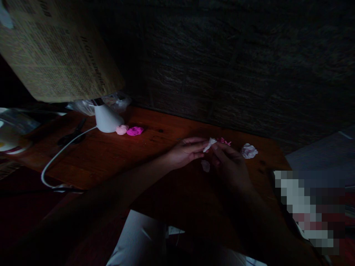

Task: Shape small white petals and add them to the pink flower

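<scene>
In the head view, my left hand (185,152) and my right hand (231,162) meet over the wooden table, fingertips closed on a small, thin white piece (210,144) that looks like soft clay. Just behind my right fingers lie small pink bits (225,142), partly hidden. A flat pale piece (205,165) rests on the wood below the hands. To the right of my right hand sits a ruffled whitish lump (249,151). Further left, a light pink lump (122,129) touches a bright magenta lump (135,130); both look like modelling clay.
A lamp with a newsprint shade (63,51) and white base (107,118) stands at left, its white cord (46,166) curving down. Dark scissors (72,136) and a white tub (9,138) are nearby. Behind runs a dark textured wall (222,66). A pixelated patch covers the lower right.
</scene>
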The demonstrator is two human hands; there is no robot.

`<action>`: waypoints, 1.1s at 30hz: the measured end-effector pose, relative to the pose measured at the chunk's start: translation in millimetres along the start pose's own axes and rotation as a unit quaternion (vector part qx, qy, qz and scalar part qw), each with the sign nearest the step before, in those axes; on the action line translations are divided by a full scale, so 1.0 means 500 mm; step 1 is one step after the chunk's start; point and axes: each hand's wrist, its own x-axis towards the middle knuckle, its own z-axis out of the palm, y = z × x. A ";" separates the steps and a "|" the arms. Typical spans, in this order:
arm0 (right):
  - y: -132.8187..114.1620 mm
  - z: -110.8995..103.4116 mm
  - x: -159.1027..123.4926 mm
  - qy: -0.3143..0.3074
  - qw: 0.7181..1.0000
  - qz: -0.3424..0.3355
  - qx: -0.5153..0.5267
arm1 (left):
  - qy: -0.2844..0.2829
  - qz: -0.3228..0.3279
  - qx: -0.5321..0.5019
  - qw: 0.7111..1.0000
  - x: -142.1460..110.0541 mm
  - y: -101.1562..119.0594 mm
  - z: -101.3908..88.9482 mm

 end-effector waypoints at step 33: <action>-0.002 0.010 0.000 -0.011 1.000 0.019 0.006 | -0.003 0.070 0.089 0.994 0.007 -0.004 -0.001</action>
